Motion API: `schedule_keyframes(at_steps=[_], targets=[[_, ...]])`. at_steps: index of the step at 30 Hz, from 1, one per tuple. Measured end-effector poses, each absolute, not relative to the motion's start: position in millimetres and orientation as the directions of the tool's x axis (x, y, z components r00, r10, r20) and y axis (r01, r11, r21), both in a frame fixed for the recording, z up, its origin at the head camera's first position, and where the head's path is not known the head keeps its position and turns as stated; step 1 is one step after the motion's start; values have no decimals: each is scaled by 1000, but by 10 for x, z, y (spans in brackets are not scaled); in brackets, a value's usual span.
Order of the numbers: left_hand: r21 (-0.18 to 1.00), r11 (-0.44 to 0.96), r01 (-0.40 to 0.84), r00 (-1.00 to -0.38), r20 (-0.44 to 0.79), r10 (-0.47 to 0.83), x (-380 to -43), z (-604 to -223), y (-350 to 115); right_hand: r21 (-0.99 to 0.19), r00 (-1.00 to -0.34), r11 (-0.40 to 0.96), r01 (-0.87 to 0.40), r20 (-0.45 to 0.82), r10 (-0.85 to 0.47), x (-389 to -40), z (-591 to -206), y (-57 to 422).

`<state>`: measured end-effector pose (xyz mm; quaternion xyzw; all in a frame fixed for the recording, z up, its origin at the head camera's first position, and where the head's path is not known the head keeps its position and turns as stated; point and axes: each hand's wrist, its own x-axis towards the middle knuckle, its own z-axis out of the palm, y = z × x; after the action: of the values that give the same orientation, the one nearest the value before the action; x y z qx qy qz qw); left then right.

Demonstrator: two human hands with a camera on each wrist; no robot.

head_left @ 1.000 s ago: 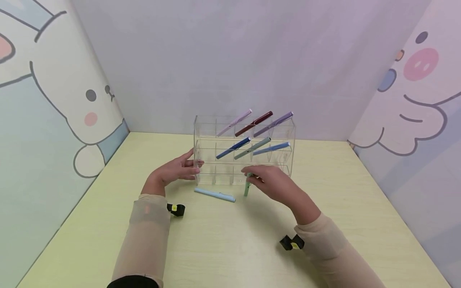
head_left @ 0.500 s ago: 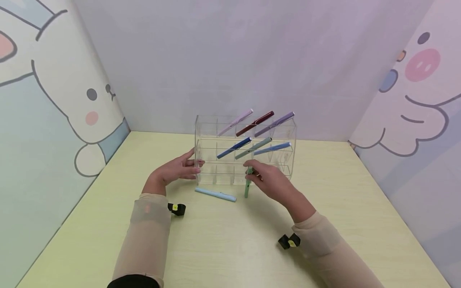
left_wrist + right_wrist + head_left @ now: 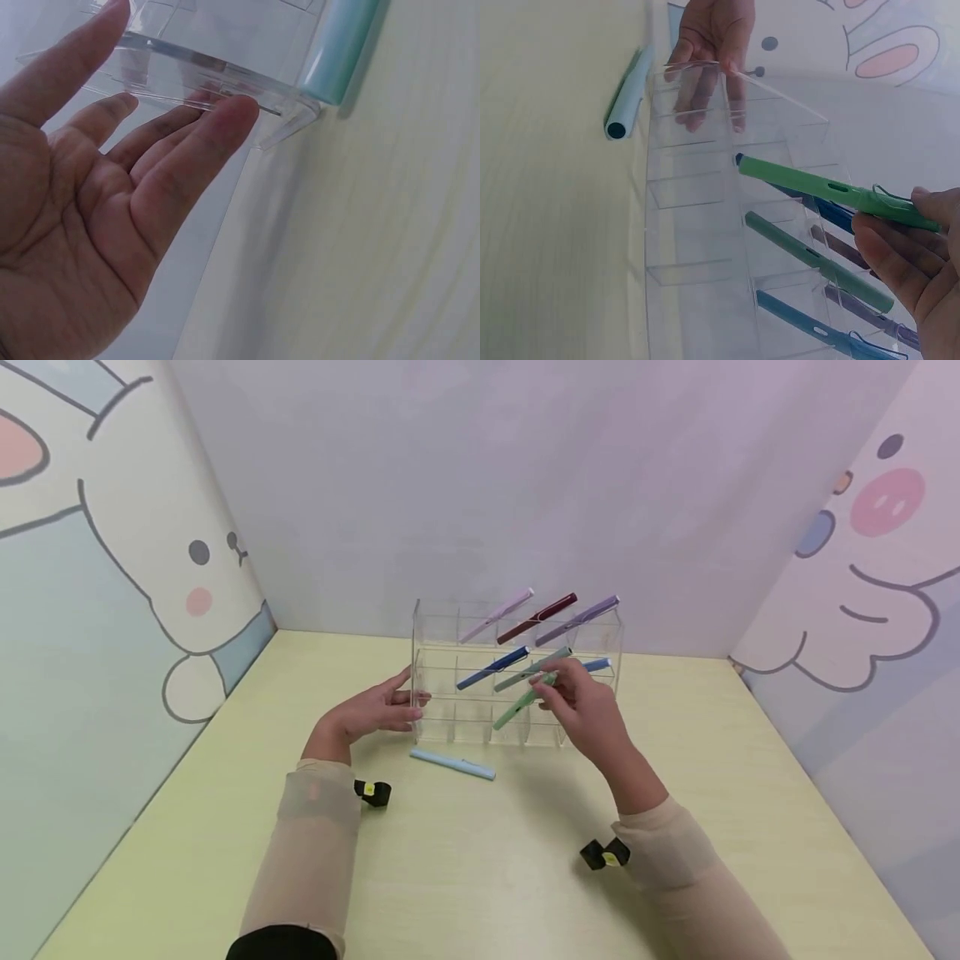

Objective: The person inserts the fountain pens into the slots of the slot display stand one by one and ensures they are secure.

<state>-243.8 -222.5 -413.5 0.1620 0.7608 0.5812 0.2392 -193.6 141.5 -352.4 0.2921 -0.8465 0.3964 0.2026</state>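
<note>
My right hand [image 3: 588, 706] pinches a light green pen [image 3: 517, 708] between thumb and fingers near its clip end. The pen slants over the front of the clear acrylic pen rack [image 3: 468, 710], its far end pointing down-left. In the right wrist view, that green pen [image 3: 802, 184] overlaps the rack's compartments. My left hand [image 3: 371, 710] touches the rack's left end with fingers fairly straight; in the left wrist view, the fingertips [image 3: 236, 120] are right at the clear panel. A light blue pen [image 3: 452, 764] lies on the table before the rack.
The top tier holds a lilac pen [image 3: 497, 614], a dark red pen [image 3: 537, 619] and a purple pen [image 3: 577, 621]. On the middle tier rest a dark blue pen [image 3: 492, 668], a grey-green pen [image 3: 517, 675] and a blue pen [image 3: 597, 665], partly hidden by my right hand.
My right hand has risen from the table front toward the middle tier, and the green pen has gone from near upright to slanted. My left hand stays at the rack's end.
</note>
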Motion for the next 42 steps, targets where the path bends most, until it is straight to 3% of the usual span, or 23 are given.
schedule_keyframes(at_steps=[4,14,25,36,42], targets=[[964,265,-35,-832,-175,527,-2423,-4127,-2233,-603,-750,464,-649,607,-262,-1975,-3540,1334],[962,270,-43,-833,-184,522,-2433,-4095,-2232,-666,-786,427,-611,576,-226,-2049,-3670,1305],[959,280,-41,-837,-186,514,-2429,-4091,-2218,-713,-865,490,-502,410,-291,-2052,-3729,1303],[958,282,-43,-840,-187,510,-2423,-4105,-2215,-570,-839,615,-544,351,-416,-2075,-3783,1278],[956,289,-47,-841,-194,506,-2423,-4100,-2214,-555,-843,636,-537,327,-427,-2057,-3797,1241]])
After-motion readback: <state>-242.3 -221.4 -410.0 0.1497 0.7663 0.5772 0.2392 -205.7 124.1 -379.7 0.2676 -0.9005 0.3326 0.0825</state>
